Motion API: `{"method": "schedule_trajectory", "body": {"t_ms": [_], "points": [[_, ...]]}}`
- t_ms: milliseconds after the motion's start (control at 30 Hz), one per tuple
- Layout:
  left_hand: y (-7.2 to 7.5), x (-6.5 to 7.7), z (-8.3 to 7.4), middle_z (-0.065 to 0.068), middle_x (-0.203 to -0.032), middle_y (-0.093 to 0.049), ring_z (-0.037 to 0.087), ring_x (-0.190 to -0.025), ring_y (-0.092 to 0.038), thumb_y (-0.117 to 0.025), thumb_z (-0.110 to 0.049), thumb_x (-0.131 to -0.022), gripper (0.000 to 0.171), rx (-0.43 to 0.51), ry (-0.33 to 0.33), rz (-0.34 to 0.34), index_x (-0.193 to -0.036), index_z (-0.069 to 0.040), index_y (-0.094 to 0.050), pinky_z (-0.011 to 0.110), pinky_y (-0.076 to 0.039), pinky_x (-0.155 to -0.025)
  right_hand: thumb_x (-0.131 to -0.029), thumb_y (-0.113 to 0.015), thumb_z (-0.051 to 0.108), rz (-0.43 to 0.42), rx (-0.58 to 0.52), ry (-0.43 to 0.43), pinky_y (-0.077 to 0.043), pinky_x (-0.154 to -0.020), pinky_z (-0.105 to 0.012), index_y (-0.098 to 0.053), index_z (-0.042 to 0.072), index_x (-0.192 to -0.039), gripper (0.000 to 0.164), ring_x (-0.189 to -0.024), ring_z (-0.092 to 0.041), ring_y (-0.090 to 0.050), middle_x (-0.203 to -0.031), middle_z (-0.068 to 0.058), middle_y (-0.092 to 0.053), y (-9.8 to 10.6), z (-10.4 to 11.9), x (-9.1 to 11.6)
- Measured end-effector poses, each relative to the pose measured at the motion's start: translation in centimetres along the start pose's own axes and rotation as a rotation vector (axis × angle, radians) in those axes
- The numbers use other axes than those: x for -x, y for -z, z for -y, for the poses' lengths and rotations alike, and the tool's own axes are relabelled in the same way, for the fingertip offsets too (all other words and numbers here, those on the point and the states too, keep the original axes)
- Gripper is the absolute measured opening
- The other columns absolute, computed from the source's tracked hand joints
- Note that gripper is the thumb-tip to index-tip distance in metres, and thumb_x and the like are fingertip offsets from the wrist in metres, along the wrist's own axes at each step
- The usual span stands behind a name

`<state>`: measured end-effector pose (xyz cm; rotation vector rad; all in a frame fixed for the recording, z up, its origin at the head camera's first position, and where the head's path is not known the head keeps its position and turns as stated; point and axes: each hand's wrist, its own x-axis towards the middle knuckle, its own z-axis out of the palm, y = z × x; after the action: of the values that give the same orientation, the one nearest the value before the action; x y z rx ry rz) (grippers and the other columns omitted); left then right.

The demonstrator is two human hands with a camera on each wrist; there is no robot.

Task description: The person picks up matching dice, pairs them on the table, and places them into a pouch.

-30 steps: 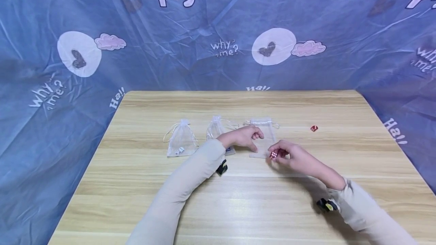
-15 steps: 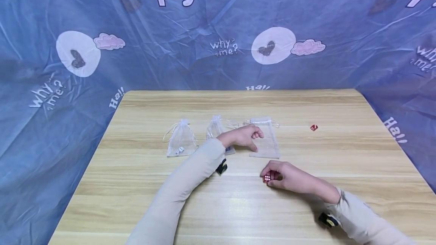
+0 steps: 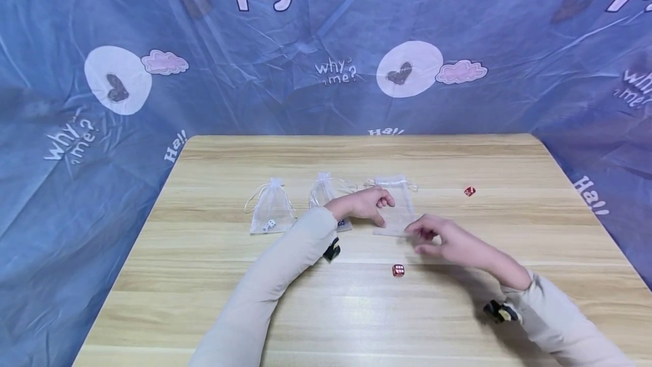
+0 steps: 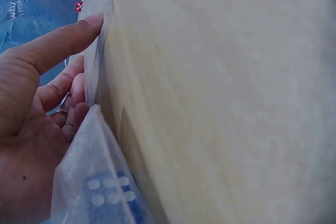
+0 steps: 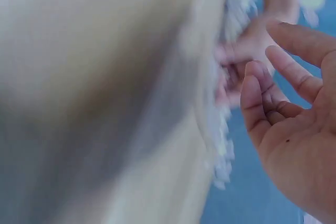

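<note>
My left hand (image 3: 364, 206) rests on a flat sheer white drawstring bag (image 3: 399, 203), its thumb straight and its other fingers loosely bent. Beside the lower right corner of that bag is my right hand (image 3: 443, 239), with relaxed fingers and nothing in them. A red die (image 3: 398, 270) with white dots lies on the table in front of the bag. Another red die (image 3: 470, 191) sits farther back to the right. Under my left forearm is a second bag (image 3: 322, 190), partly hidden, with a blue die (image 4: 107, 198) inside, seen large in the left wrist view.
At the left a third drawstring bag (image 3: 272, 208) lies with white dice (image 3: 270, 224) in it. The wooden table (image 3: 326, 321) ends at the back against a blue printed cloth (image 3: 285, 95).
My right hand brought the red die toward the front of the table, let it go there, then moved back up toward the flat bag. My left hand has stayed in place.
</note>
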<state>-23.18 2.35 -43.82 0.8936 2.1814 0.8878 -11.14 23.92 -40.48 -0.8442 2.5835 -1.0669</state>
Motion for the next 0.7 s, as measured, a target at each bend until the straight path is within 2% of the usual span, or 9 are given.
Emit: {"method": "schedule_trajectory", "body": {"t_ms": [100, 200, 433, 567, 700], "points": [[0.0, 0.0, 0.0, -0.002, -0.098, -0.045, 0.007, -0.090, -0.041, -0.080, -0.004, -0.073, 0.054, 0.007, 0.003, 0.001, -0.122, -0.003, -0.057, 0.011, -0.037, -0.081, -0.081, -0.073, 0.006, -0.090, 0.059, -0.028, -0.051, -0.071, -0.022, -0.061, 0.002, -0.116, 0.037, -0.083, -0.003, -0.056, -0.098, -0.009, -0.065, 1.9, -0.9, 0.1], [-0.1, 0.0, 0.0, -0.002, -0.098, -0.044, 0.007, -0.090, -0.041, -0.080, -0.003, -0.073, 0.054, 0.016, 0.008, 0.002, -0.121, -0.003, -0.057, 0.011, -0.037, -0.080, -0.083, -0.071, 0.005, -0.151, 0.069, -0.089, -0.049, -0.070, -0.020, -0.060, -0.001, -0.117, 0.037, -0.082, 0.003, -0.053, -0.099, -0.013, -0.063, 3.6, -2.1, 0.4], [-0.1, 0.0, -0.1, -0.002, -0.097, -0.042, 0.007, -0.090, -0.040, -0.080, -0.003, -0.073, 0.052, 0.022, 0.018, 0.002, -0.121, -0.004, -0.057, 0.012, -0.037, -0.080, -0.085, -0.069, 0.002, -0.268, 0.072, -0.233, -0.048, -0.063, -0.017, -0.057, -0.008, -0.118, 0.037, -0.074, 0.005, -0.052, -0.097, -0.020, -0.062, 6.4, -6.5, 1.2], [-0.1, 0.0, 0.0, -0.003, -0.097, -0.042, 0.007, -0.090, -0.040, -0.080, -0.004, -0.074, 0.052, 0.022, 0.023, 0.003, -0.120, -0.005, -0.057, 0.012, -0.037, -0.080, -0.086, -0.067, 0.004, -0.300, 0.108, -0.306, -0.047, -0.061, -0.015, -0.054, -0.011, -0.119, 0.038, -0.071, 0.010, -0.051, -0.096, -0.025, -0.063, 7.3, -8.9, 1.7], [-0.2, 0.0, 0.1, -0.003, -0.098, -0.042, 0.006, -0.090, -0.041, -0.080, -0.004, -0.074, 0.051, 0.017, 0.025, 0.001, -0.120, -0.006, -0.057, 0.011, -0.037, -0.081, -0.090, -0.066, 0.012, -0.290, 0.134, -0.406, -0.047, -0.063, -0.014, -0.050, -0.011, -0.125, 0.045, -0.074, 0.013, -0.048, -0.101, -0.028, -0.061, 7.9, -10.4, 2.0]]}}
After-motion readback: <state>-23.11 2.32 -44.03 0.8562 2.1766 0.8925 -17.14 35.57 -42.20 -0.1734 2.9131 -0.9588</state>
